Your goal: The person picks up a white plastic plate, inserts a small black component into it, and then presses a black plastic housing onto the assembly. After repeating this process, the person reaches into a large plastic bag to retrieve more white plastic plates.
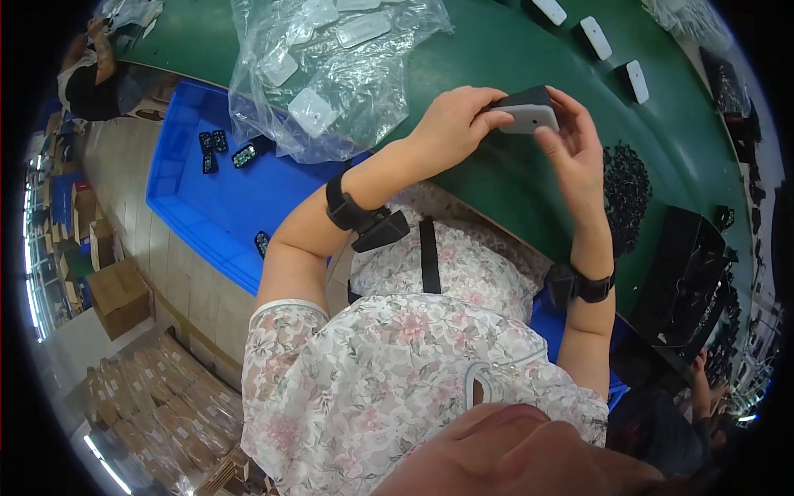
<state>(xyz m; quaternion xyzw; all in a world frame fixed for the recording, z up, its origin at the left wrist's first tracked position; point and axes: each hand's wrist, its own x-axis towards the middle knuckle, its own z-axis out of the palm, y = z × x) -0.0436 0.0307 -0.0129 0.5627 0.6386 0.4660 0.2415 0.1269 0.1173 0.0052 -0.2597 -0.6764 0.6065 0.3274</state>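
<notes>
Both my hands hold one small rounded box-shaped device [529, 118] with a black body and a pale grey-white face, lifted over the green table. My left hand [465, 124] grips its left end between thumb and fingers. At the other end, my right hand [575, 149] has its fingers behind the black body and its thumb at the pale face. A small dark hole shows in that face. Just right of my right hand lies a heap of tiny black parts [626, 194]. A clear plastic bag [372, 91] with several pale covers [313, 112] lies to the left.
Black-and-white devices [594, 39] stand in a row at the far right of the green table [488, 50]. A blue tray [207, 223] at left holds several small circuit boards [244, 155]. A black box [682, 273] sits at right. Other people [95, 78] work at the edges.
</notes>
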